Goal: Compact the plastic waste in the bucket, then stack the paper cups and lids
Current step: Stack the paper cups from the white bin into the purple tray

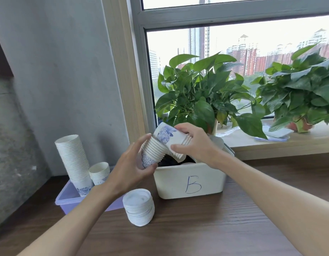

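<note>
Nearest, on the dark wooden counter (215,228), a stack of round white lids (138,207) stands just beside the left forearm. To its left, a lilac plastic tray (65,199) carries a tall stack of white paper cups (73,157), which looks to lean, and a short stack of white paper cups (100,172) just beside it.

Further in, the left hand (128,170) grips a nested stack of blue-printed paper cups (150,154). Its fingers are curled round the base end, and the rims are turned up and to the right. The right hand (197,143) clasps a second blue-printed cup stack (169,135) between thumb and curled fingers. This stack is tilted, with its base end toward the left one and touching it. Both stacks are held over the white rectangular plastic bucket marked B (187,180), whose dark inside holds some white pieces.

Behind, green potted plants (197,93) stand on the window sill.

Joining the two stacks looks like the step in hand. If the base meets the rims off-centre, the paper rims may buckle or jam. A loose grip could let cups slide apart and drop into the bucket among the waste. A swinging forearm might knock the lids or tip the leaning tall stack.
</note>
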Tool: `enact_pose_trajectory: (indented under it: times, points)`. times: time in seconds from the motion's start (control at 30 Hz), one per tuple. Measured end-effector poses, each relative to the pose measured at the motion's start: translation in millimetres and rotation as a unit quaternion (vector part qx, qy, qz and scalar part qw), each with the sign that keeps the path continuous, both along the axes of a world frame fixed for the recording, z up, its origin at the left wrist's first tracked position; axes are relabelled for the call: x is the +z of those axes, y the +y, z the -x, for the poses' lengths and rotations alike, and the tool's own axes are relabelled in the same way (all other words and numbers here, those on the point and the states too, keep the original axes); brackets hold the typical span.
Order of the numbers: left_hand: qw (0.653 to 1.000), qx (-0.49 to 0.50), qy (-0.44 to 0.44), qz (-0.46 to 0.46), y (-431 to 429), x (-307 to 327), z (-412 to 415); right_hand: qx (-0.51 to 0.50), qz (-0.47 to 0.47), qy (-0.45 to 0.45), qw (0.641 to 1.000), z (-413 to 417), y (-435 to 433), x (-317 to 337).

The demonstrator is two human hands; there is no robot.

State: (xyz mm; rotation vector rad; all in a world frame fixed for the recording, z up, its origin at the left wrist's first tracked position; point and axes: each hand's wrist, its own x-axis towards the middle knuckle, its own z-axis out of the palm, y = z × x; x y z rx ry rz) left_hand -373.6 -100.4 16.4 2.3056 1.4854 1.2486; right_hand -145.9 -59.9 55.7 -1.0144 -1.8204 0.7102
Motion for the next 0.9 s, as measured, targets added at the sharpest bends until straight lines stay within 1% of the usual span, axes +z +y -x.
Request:
enact_pose_trajectory:
  times: [0.07,0.23,0.43,0.63,0.7,0.8,0.9]
  points:
    - [1.0,0.001,0.011,-0.004,-2.7,3.0,3.6,0.024,-0.01,-0.02,0.999,2.2,-3.8,6.5]
    - [0.999,0.005,0.033,-0.02,-8.2,6.6,15.6,0.062,0.004,-0.067,0.996,2.4,-14.7,20.2]
    - [0.997,-0.004,0.074,-0.034,-12.8,7.5,25.0,0.093,0.0,-0.118,0.989,8.0,-22.5,26.5]
    - [0.987,-0.012,0.154,-0.047,-16.7,9.2,25.7,0.092,-0.041,-0.219,0.971,12.5,-27.0,25.2]
    - [0.989,-0.015,0.144,-0.041,-16.8,7.0,24.3,0.092,-0.042,-0.203,0.974,13.9,-26.5,23.8]
    - [0.993,-0.024,0.106,-0.041,-16.9,3.1,24.2,0.092,-0.009,-0.122,0.988,11.6,-26.3,21.4]
    - [0.996,-0.027,0.072,-0.046,-16.1,3.3,21.2,0.085,0.022,-0.074,0.993,10.1,-30.3,16.1]
